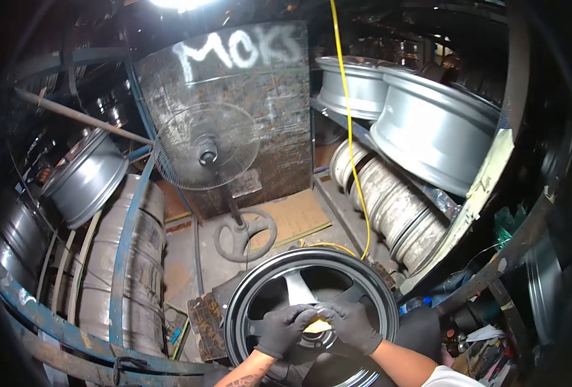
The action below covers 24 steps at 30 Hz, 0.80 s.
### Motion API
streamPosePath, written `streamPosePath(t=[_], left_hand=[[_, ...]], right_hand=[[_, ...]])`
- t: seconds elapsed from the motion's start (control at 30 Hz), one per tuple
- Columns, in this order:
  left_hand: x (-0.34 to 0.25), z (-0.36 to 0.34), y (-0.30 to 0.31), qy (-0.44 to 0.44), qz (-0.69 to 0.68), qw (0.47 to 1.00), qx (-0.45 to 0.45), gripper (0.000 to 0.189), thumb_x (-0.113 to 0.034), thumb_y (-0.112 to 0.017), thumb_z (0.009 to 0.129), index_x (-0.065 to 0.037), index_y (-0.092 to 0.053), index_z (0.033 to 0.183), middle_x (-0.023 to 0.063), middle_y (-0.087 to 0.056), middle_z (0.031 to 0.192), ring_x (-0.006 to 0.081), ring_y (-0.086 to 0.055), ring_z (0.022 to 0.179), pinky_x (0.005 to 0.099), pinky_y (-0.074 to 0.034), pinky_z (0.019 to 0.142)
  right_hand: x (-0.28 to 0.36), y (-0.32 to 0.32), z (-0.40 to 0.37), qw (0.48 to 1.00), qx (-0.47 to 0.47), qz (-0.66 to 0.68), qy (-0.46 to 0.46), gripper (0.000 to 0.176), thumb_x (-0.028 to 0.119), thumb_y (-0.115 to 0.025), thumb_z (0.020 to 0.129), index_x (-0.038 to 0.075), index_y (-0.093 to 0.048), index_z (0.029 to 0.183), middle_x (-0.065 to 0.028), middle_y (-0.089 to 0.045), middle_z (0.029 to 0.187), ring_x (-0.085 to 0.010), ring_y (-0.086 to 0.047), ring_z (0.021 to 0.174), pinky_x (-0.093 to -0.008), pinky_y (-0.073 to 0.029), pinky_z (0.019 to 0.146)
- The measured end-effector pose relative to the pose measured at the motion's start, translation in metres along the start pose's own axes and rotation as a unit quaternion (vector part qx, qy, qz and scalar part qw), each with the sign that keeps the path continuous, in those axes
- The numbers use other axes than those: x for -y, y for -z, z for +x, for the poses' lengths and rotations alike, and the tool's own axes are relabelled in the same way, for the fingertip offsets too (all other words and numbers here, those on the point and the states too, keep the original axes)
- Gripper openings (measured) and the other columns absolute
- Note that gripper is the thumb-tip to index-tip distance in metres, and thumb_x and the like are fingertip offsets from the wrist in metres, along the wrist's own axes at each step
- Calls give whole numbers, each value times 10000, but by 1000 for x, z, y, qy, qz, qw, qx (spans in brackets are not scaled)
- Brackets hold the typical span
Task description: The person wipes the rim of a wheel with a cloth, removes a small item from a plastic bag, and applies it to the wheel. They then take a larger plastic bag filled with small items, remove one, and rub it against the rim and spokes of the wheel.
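**Two gloved hands meet at the middle of a black wheel.**

The left hand (pixel 286 329) and the right hand (pixel 351 326) sit on the hub of the wheel (pixel 311 256), which is right in front of the person with its face turned up. Both hands curl shut on a small yellow piece (pixel 318 327) held between them, and both are just as near to it. The wheel is round, so no side is longer. Behind the wheel stands a fan (pixel 206 155). A yellow cord (pixel 350 129) hangs down to the wheel's far rim. Right of the wheel lie dusty wheels (pixel 395 206), with silver wheels (pixel 427 129) above them. Left of the wheel leans a grey wheel (pixel 86 177). Farthest back is a board (pixel 234 97) with white letters.
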<state>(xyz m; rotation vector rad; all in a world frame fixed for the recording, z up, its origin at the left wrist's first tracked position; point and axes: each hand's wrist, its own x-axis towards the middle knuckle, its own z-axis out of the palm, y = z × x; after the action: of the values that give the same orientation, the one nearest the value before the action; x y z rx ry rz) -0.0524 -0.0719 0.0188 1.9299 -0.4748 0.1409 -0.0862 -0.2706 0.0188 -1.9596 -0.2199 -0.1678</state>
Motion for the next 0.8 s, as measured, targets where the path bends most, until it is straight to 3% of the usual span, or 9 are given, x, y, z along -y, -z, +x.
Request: streamPosePath(t=[0.17, 0.27, 0.4, 0.43, 0.57, 0.73, 0.8], left_hand=[[0, 1, 5, -62, 19, 998, 7, 135, -166, -814, 937, -48, -825, 1002, 127, -799, 888, 209, -789, 769, 311, -604, 705], [-1, 2, 4, -41, -17, 999, 19, 140, -137, -832, 917, -36, -820, 1015, 121, -806, 902, 189, -788, 792, 301, -606, 732], [10, -1, 2, 19, -104, 994, 39, 140, -71, -850, 885, -9, -793, 996, 103, -798, 931, 152, -761, 860, 296, -592, 799], [16, 0, 0, 21, -118, 992, 41, 138, -60, -852, 880, -9, -789, 992, 98, -794, 936, 150, -756, 872, 297, -590, 814], [16, -2, 2, 48, -168, 983, 51, 145, -1, -847, 867, 3, -753, 977, 72, -769, 967, 125, -715, 908, 282, -572, 846], [15, 1, 2, 76, -201, 974, 68, 153, -6, -853, 861, 10, -748, 972, 70, -764, 972, 121, -709, 913, 286, -577, 851], [8, 1, 5, 148, -246, 954, 83, 136, -61, -831, 911, 12, -748, 990, 55, -760, 994, 103, -692, 925, 282, -576, 859]], right_hand=[[-4, 0, 2, 994, -26, -31, 101, 215, 233, -701, 1027, 67, -792, 1128, -129, -795, 1021, -272, -784, 909, -370, -598, 793], [0, 1, 3, 995, -29, -21, 98, 203, 216, -705, 1023, 59, -793, 1116, -128, -793, 1000, -273, -781, 895, -357, -597, 790], [1, 3, 3, 997, -3, 45, 61, 187, 117, -740, 987, 22, -788, 1141, -125, -802, 1009, -209, -776, 920, -319, -598, 834], [2, 6, 3, 997, 26, 62, 27, 201, 72, -737, 981, 9, -780, 1167, -118, -804, 1072, -169, -756, 992, -310, -588, 884], [-6, 8, 7, 973, 92, 203, -65, 229, 128, -709, 1032, -6, -760, 1210, -96, -783, 1128, -141, -710, 1050, -287, -553, 938], [-2, 2, 3, 1000, 4, -17, -5, 296, 297, -671, 1075, 22, -775, 1110, -131, -758, 911, -163, -719, 847, -343, -555, 770], [1, 0, -1, 998, 3, 46, -33, 277, 275, -681, 1065, 16, -775, 1098, -136, -764, 937, -178, -725, 860, -344, -552, 777]])
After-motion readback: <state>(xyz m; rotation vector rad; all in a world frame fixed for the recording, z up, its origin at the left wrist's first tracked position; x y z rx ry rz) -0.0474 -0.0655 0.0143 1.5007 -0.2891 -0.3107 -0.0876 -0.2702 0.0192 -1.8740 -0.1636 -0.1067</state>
